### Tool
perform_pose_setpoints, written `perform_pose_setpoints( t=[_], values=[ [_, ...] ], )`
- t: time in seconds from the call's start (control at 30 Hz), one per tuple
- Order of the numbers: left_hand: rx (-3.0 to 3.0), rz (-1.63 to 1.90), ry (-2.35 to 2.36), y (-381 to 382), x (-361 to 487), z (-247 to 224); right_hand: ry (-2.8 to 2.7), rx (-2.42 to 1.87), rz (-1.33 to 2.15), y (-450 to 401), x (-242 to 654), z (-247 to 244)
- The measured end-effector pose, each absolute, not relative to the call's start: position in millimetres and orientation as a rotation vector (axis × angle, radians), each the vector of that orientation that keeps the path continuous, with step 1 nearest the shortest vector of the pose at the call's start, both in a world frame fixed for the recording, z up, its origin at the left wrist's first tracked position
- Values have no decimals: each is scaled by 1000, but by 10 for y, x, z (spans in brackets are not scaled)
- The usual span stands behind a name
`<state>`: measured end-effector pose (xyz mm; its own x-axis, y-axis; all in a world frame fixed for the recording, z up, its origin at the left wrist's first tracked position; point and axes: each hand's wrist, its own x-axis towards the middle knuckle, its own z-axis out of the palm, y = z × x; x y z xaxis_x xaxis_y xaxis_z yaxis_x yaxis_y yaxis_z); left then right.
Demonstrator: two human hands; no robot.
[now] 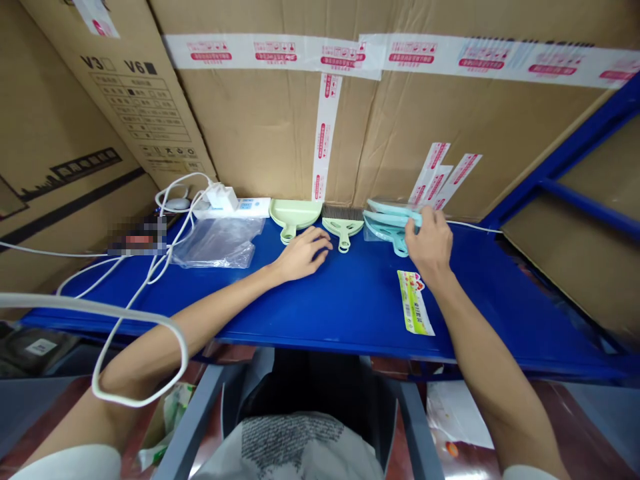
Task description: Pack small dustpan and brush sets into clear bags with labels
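Fingers of our right hand (433, 243) look closed on the upper light-blue piece (393, 215) in the stack right of frame centre, near the cardboard (270, 127). Our left hand (303, 257) is loosely spread, holding nothing, just beside the green dustpan (295, 213) and green brush (344, 227). We've most room on the blue tabletop (340, 307) between our forearms, down to its front edge, lower centre. Plastic bag (225, 243) and white cables (75, 304) crowd the left.
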<state>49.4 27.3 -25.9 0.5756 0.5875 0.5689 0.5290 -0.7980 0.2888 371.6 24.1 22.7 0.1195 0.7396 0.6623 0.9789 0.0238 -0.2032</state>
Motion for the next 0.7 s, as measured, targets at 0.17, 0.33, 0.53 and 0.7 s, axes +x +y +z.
perform_pose_setpoints(
  t=[0.17,0.33,0.53,0.7],
  values=[
    [2200,1467,1037,390,221,0,-1503,-1237,-571,214,3878,348],
    [1401,1460,798,484,83,163,-1373,-815,-158,213,3767,393],
    [1178,1268,687,421,140,157,-1586,-573,303,208,3478,255],
    [1167,1225,712,388,228,67,-1606,-515,395,178,3374,185]
  ],
)
